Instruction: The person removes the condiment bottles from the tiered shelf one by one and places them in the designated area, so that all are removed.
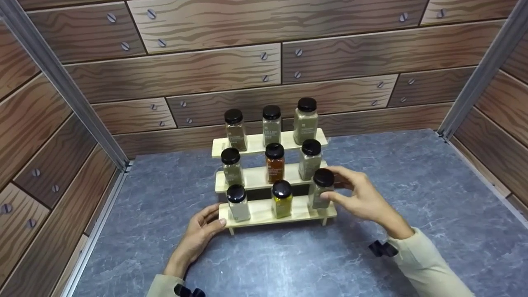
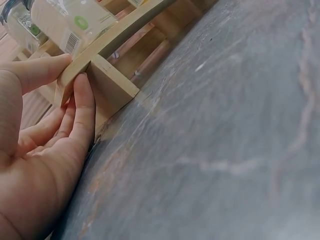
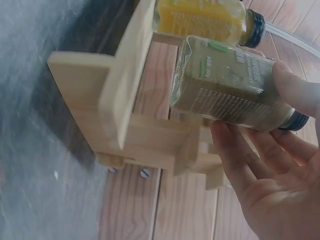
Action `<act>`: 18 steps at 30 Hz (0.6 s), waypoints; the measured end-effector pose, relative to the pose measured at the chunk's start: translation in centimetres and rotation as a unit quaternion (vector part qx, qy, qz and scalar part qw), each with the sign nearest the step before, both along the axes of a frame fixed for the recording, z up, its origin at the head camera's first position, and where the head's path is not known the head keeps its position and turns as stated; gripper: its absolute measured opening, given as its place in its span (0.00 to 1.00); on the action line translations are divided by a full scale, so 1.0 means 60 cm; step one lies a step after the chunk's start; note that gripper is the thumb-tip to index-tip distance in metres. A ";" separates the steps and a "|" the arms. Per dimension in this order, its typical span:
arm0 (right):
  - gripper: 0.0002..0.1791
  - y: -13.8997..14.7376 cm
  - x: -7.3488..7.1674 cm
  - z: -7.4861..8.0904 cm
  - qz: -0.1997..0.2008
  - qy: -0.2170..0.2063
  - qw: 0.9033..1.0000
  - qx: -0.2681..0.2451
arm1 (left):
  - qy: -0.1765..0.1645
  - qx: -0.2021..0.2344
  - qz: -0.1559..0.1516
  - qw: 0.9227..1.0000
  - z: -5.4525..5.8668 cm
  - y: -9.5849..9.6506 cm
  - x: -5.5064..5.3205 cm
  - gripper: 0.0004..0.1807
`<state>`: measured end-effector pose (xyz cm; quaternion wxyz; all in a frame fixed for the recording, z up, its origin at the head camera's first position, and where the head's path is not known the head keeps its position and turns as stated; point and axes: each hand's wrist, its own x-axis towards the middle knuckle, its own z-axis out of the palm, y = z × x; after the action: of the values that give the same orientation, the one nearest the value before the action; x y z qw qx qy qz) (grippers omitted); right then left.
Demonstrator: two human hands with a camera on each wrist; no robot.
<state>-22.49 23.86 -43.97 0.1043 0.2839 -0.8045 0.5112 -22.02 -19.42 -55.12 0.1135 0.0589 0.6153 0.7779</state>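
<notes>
A three-tier light wood spice rack (image 1: pixel 258 211) stands on the table, bearing black-capped glass spice jars. My right hand (image 1: pixel 359 196) grips a jar of grey-green spice (image 3: pixel 225 82) between thumb and fingers, over the right end of the lowest tier. In the right wrist view, a gap shows between that jar's base and the shelf board. My left hand (image 1: pixel 200 233) pinches the left end of the lowest tier, thumb (image 2: pixel 47 70) on top and fingers beneath. A yellow spice jar (image 1: pixel 282 202) and a white one (image 1: pixel 238 206) share that tier.
The middle tier holds a red-orange jar (image 1: pixel 274 167) between a green jar (image 1: pixel 233 171) and a pale one (image 1: pixel 309 163). Three more jars, one of them brown (image 1: pixel 236 134), line the top tier. Behind is a wood-patterned wall (image 1: pixel 231 66); the tabletop (image 1: pixel 264 264) is grey marbled.
</notes>
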 end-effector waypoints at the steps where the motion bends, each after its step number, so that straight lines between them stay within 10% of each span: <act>1: 0.30 0.003 0.000 0.004 -0.001 0.004 1.000 0.002 | -0.002 0.000 0.000 1.000 0.000 0.000 0.000 0.40; 18: 0.30 0.064 -0.017 0.064 -0.034 0.013 0.999 0.025 | 0.003 0.000 -0.002 1.000 0.003 -0.001 -0.001 0.39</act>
<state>-23.52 27.71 -40.13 0.1245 0.2658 -0.8246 0.4836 -22.11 -19.46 -54.94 0.1132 0.0629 0.6157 0.7773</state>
